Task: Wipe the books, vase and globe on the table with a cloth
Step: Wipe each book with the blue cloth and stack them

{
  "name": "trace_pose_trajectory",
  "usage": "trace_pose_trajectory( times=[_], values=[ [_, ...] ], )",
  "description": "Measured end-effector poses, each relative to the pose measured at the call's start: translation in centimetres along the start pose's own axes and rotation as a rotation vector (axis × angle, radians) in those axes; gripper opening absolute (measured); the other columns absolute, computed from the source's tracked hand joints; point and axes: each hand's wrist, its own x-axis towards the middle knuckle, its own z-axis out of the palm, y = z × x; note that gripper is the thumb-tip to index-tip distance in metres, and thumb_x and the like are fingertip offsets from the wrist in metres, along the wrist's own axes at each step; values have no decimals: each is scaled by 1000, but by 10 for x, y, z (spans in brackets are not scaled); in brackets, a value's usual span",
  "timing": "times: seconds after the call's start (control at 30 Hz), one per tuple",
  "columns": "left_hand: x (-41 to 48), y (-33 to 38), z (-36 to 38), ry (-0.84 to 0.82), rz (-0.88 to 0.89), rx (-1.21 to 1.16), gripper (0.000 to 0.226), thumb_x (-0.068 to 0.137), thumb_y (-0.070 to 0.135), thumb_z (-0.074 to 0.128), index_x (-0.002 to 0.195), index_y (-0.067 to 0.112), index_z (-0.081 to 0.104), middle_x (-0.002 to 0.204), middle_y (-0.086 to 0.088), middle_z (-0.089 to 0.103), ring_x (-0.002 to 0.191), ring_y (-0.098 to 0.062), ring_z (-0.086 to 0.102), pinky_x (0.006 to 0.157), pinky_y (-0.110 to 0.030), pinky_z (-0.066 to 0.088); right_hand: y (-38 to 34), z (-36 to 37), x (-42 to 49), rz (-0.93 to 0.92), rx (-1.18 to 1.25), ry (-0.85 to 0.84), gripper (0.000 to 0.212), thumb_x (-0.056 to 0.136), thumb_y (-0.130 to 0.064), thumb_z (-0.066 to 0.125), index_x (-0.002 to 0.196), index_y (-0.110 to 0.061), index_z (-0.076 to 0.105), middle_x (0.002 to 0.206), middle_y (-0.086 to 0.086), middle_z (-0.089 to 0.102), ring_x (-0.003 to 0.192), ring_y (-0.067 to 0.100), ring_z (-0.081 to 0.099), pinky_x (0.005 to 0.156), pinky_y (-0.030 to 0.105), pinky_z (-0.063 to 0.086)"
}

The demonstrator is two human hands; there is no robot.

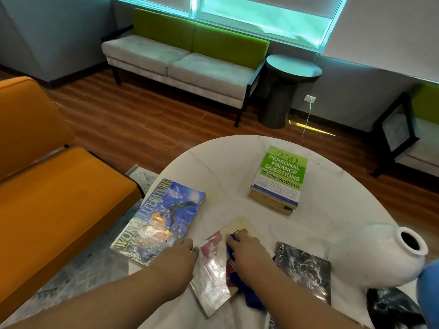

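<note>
Wiping is under way on one book; nothing shows which of the other items are already clean.

Table [237, 160]: round, white marble look, with bare room in the middle and along the far rim.

Vase [370, 255]: white, at the right, mouth tilted toward the right. No hand or cloth on it, so I judge it is still to do.

Globe [430, 288]: only a blue curve at the right frame edge, above a dark round piece (probably the stand, too cropped to be sure). Not touched now.

Blue book [164, 217]: flat at the left; its left side appears to overhang the rim, so a hard push there could tip it off.

Green stack [280, 176]: a few books piled at the far side, well apart from the hands.

Dark book [304, 264]: flat, near right, just beside the vase. Little room there for a wide stroke.

Mid book [213, 271]: glossy cover, between blue book and dark book, close to the near edge. This is the one being wiped.

Cloth [249, 295]: blue, lying on the mid book's right part, trailing toward the wrist.

Right hand [249, 252]: on top of the cloth, fingers bent over it and holding it down on the cover.

Left hand [177, 255]: at the mid book's left corner, apparently steadying it; whether the fingers hook the edge or only press, I cannot tell.

Estimate: early to middle of the task. Strokes toward the table's centre have the most free space.
</note>
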Motion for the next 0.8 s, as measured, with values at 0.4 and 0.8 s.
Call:
trace_pose_trajectory(
  times=[0.4,0.8],
  values=[
    [-1,1,0,-11,-6,10,55,98,27,46,147,12,28,137,-10,34,126,-28,34,97,-38,42,-6,11,-15,-127,31,-57,63,91,-22,56,148,-25,31,129,9,39,110,31,47,91,36,44],
    [1,-1,3,-15,-7,11,53,97,25,46,145,12,31,135,-9,35,124,-28,35,97,-38,43,6,24,-25,-91,104,23,51,98,-24,46,144,-43,34,114,3,39,106,24,47,81,30,39]
  ],
)
